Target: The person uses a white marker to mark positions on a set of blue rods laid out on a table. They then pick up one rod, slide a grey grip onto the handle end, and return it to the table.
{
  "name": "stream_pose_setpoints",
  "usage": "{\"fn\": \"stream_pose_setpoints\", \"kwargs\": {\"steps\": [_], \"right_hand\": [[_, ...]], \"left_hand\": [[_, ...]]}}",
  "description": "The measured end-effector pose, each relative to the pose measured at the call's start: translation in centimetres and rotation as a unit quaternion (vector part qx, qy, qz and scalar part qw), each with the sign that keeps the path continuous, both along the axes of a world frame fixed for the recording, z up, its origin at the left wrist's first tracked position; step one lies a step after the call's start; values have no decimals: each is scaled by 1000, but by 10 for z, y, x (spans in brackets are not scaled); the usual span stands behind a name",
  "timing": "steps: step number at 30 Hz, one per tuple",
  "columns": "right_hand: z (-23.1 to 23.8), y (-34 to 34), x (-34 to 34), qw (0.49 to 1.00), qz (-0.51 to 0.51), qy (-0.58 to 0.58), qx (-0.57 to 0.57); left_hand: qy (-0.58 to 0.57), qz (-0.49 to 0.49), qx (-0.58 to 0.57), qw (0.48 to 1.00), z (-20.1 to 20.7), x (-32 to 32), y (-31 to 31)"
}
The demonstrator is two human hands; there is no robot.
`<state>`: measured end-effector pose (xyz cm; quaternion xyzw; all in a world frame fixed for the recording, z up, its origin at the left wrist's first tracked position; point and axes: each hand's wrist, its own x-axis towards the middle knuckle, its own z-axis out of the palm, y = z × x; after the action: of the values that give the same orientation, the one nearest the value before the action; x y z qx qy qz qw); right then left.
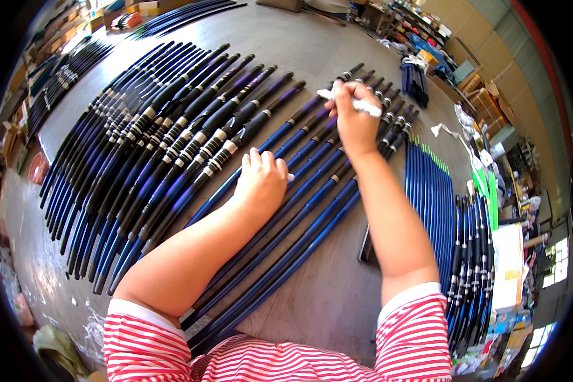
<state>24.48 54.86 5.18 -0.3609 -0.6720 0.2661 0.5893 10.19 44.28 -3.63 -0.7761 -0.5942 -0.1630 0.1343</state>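
My right hand (pixel 356 121) is closed round a white marker pen (pixel 367 107). Its narrow end points left, over the upper ends of several dark blue and black fishing rods (pixel 307 151) laid slantwise side by side. On the left part of this row rests my left hand (pixel 261 180), its fingers curled down beside a blue rod. A small white cap-like piece (pixel 291 177) pokes out by its thumb side; most of it is hidden in the hand. Left of that hand lies a thick pile of rods (pixel 191 134) with black grips and pale rings.
Thin blue rods (pixel 430 197) with green tips lie to the right, beside a bundle of black rods (pixel 470 254). More rods (pixel 63 76) are at the far left. All lie on a grey tabletop (pixel 325 38). Cluttered shelves (pixel 414 25) stand at the back right.
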Motion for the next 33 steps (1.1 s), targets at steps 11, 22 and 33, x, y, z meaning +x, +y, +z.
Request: {"fn": "stream_pose_setpoints", "kwargs": {"steps": [11,22,33], "right_hand": [[3,-107,120,996,-7,-55,-66],[-28,-128,125,983,-41,-167,-69],[-65,-126,64,981,88,-175,10]], "left_hand": [[-87,-98,124,984,20,-2,2],[-23,-164,-87,982,39,56,-83],[100,-136,7,986,7,56,-109]]}}
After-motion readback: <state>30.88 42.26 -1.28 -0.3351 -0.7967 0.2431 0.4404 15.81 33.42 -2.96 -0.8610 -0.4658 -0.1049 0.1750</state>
